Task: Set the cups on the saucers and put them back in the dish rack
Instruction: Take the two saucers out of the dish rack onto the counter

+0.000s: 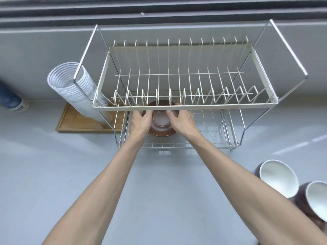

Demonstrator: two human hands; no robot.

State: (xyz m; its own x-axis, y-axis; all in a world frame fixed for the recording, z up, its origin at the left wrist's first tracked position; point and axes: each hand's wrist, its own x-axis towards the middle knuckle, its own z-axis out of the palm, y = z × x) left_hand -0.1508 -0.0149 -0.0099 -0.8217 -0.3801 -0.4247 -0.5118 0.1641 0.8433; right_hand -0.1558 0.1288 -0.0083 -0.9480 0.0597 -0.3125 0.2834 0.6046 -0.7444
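Observation:
A brown saucer (pixel 161 130) with a cup (pixel 161 119) on it sits in the lower tier of the white wire dish rack (pixel 184 106), partly hidden by the upper tier's front rail. My left hand (pixel 140 121) grips the saucer's left edge with curled fingers. My right hand (pixel 182 122) grips its right edge the same way. Two more brown cups with white insides, one cup (pixel 277 178) and a second cup (pixel 316 198), stand at the lower right of the counter.
The rack's upper tier holds nothing. A stack of clear plastic cups (pixel 74 87) leans on a wooden tray (pixel 77 123) left of the rack. A blue and white container (pixel 12 100) stands at the far left. The grey counter (pixel 159 183) spreads in front.

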